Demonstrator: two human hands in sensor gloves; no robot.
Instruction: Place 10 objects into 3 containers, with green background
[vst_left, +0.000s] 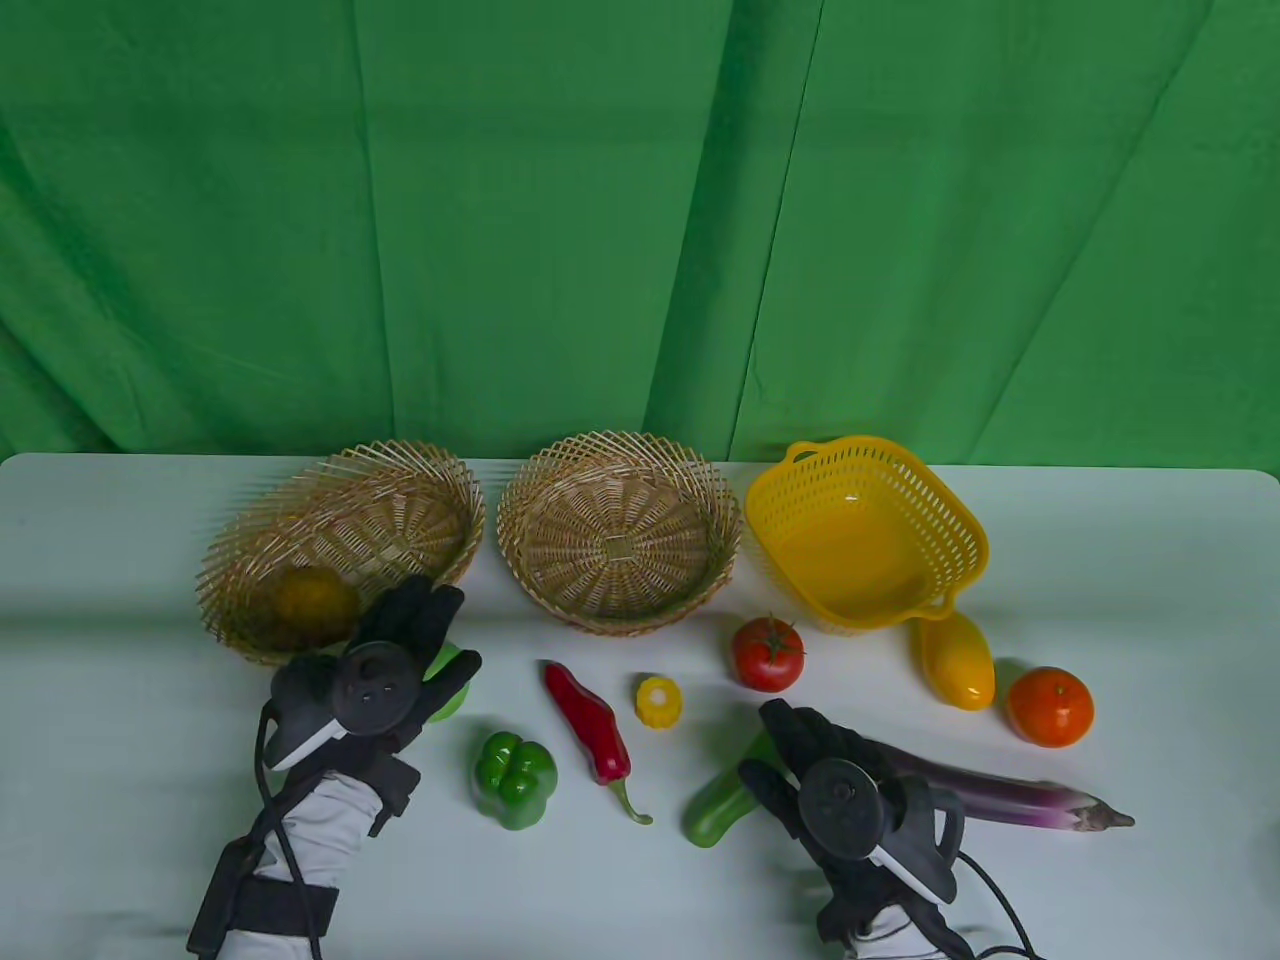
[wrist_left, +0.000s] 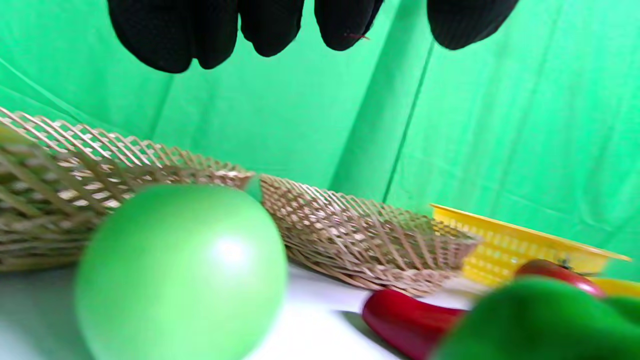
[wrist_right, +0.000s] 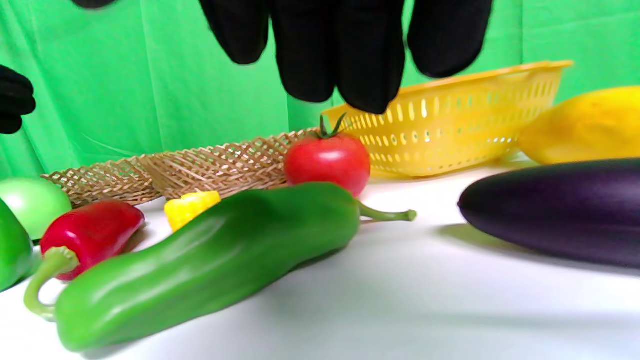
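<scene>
My left hand (vst_left: 445, 640) hovers open over a green round fruit (vst_left: 452, 685), just in front of the left wicker basket (vst_left: 440, 480). In the left wrist view the fingers (wrist_left: 270, 30) hang above the fruit (wrist_left: 180, 270) without touching it. My right hand (vst_left: 775, 750) is open above a long green pepper (vst_left: 720, 805), which lies below the fingers (wrist_right: 350, 60) in the right wrist view (wrist_right: 215, 260). A purple eggplant (vst_left: 1000, 795) lies just right of that hand. The left basket holds one brownish-orange fruit (vst_left: 315, 605).
An empty round wicker basket (vst_left: 620, 450) and an empty yellow plastic basket (vst_left: 940, 520) stand at the back. On the table lie a green bell pepper (vst_left: 515, 780), red chili (vst_left: 590, 725), corn piece (vst_left: 660, 702), tomato (vst_left: 767, 653), yellow fruit (vst_left: 955, 660) and orange (vst_left: 1050, 706).
</scene>
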